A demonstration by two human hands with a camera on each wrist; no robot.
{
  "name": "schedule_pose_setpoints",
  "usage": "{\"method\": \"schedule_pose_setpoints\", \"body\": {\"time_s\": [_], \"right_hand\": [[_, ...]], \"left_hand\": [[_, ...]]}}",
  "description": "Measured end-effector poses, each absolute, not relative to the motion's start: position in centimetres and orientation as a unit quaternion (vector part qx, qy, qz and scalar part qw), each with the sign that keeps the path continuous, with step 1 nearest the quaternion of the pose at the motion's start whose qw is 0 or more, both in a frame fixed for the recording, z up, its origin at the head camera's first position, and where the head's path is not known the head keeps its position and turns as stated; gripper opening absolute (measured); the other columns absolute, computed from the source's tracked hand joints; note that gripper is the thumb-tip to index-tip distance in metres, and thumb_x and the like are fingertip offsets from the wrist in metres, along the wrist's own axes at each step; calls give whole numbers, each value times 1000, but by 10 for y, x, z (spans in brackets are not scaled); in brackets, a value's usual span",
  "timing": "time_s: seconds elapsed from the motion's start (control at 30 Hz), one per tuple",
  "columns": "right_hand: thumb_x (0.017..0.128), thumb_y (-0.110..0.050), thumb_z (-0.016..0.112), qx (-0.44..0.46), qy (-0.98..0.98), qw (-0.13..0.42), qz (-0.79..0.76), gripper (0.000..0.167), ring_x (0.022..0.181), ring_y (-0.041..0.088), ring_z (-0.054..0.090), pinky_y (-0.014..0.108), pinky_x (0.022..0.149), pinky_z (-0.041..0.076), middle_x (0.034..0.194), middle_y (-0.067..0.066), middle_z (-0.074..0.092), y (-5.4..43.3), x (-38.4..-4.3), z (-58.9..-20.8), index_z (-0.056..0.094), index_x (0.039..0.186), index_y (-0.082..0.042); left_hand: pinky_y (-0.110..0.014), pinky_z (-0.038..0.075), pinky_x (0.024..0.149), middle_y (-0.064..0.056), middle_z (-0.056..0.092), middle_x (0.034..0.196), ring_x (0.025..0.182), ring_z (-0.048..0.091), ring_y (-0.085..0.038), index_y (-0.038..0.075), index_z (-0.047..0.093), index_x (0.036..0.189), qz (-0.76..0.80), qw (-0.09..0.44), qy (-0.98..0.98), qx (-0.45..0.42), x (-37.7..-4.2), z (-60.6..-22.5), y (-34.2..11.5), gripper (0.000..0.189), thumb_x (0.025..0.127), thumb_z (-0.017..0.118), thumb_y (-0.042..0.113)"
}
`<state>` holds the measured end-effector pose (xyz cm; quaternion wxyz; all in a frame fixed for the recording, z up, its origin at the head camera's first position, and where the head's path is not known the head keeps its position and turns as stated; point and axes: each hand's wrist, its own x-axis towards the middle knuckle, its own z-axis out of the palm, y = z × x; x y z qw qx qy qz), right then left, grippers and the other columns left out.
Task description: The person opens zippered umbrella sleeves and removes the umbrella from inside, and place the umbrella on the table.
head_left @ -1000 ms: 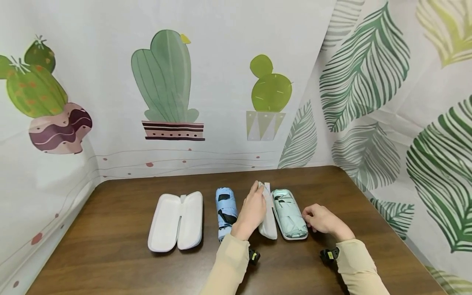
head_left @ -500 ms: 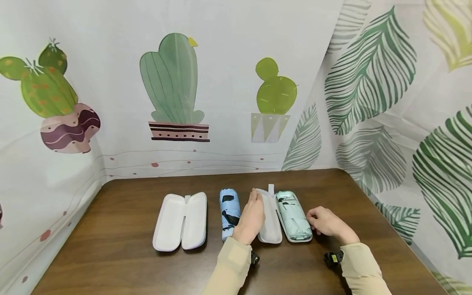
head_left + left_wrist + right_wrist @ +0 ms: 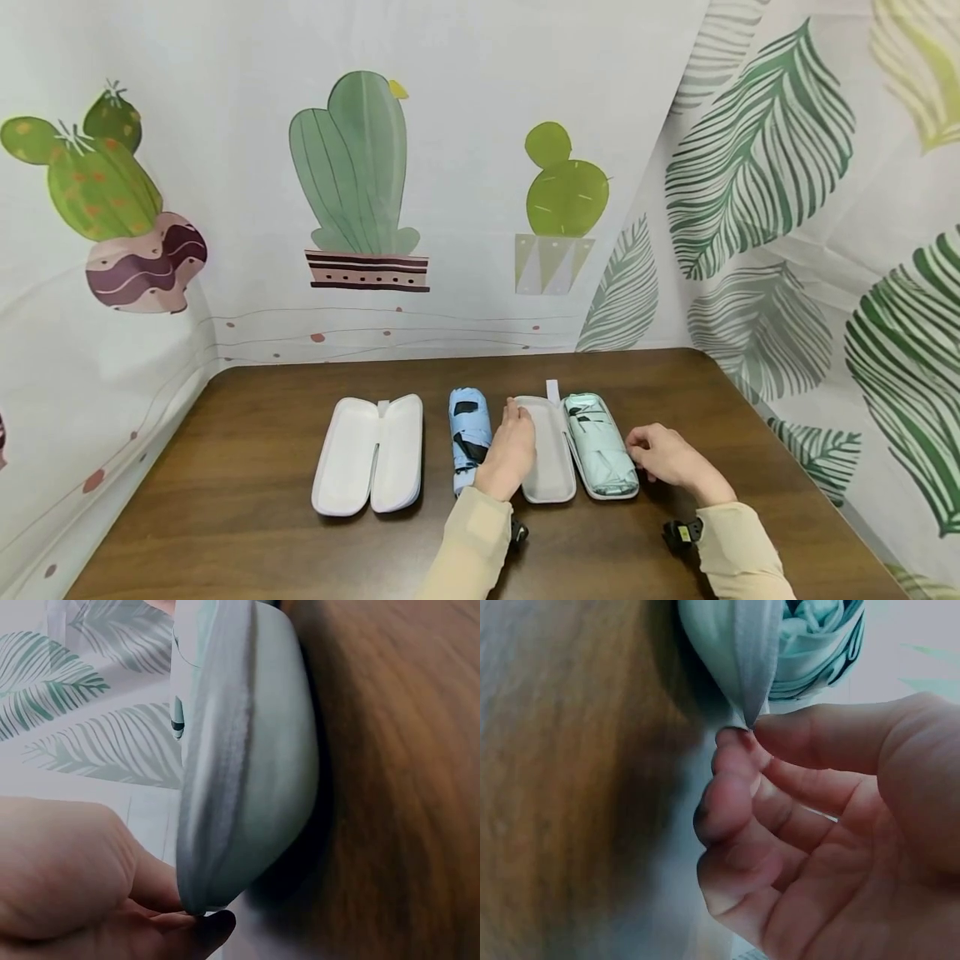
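Note:
An opened mint hard case [image 3: 548,467] lies right of centre in the head view. Its right half holds a folded mint umbrella [image 3: 602,454]; its left half is bare inside. My left hand [image 3: 512,450] pinches the rim of that left half, thumb and fingertips meeting at its edge in the left wrist view. On the opposite side, my right hand [image 3: 667,454] pinches the right half's rim between thumb and index finger, the other fingers curled below it in the right wrist view. A folded blue umbrella [image 3: 467,425] lies beside my left hand, which partly covers it.
A second white-lined hard case [image 3: 347,458] lies opened on the left part of the brown wooden table [image 3: 240,517]. A cloth backdrop [image 3: 465,167] printed with cacti and leaves hangs behind the table. A white tab [image 3: 552,391] sticks out behind the mint case.
The mint case's left half has swung down to the left, opening flatter, with my left hand at its rim. My right hand stays at the right rim. The head view has shifted slightly.

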<state>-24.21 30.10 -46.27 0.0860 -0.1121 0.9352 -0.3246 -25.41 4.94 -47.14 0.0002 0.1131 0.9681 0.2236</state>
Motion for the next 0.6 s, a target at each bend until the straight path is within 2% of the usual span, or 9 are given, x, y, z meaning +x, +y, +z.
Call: {"method": "schedule_pose_setpoints", "body": {"time_s": [0.17,0.3,0.47,0.6], "right_hand": [[94,-5,55,-104,951,-8,-292,13,66,20,57,37,63,47,80,5,62,294,-243,-458,68,97,-1],[95,-13,61,-93,952,-70,-284,20,82,23,59,41,73,47,91,7,66,282,-244,-453,68,106,2],[94,-18,64,-93,949,-68,-295,31,85,24,58,41,73,47,94,9,64,267,-241,-447,65,114,6],[93,-21,65,-87,957,-42,-273,42,98,37,60,50,84,47,105,21,65,258,-236,-448,60,121,10]], "left_hand": [[-39,46,97,-32,30,149,135,39,-39,-16,44,136,245,19,963,108,-255,-473,48,47,91,56,-11],[-39,48,93,-31,30,150,131,44,-38,-15,44,136,260,20,960,101,-255,-471,47,48,90,58,-10],[-36,53,83,-31,31,149,107,62,-36,-15,45,136,267,8,959,93,-255,-469,47,51,88,61,-9],[-33,54,70,-32,31,149,82,67,-32,-15,44,137,275,7,957,89,-254,-471,47,53,87,62,-10]]}}
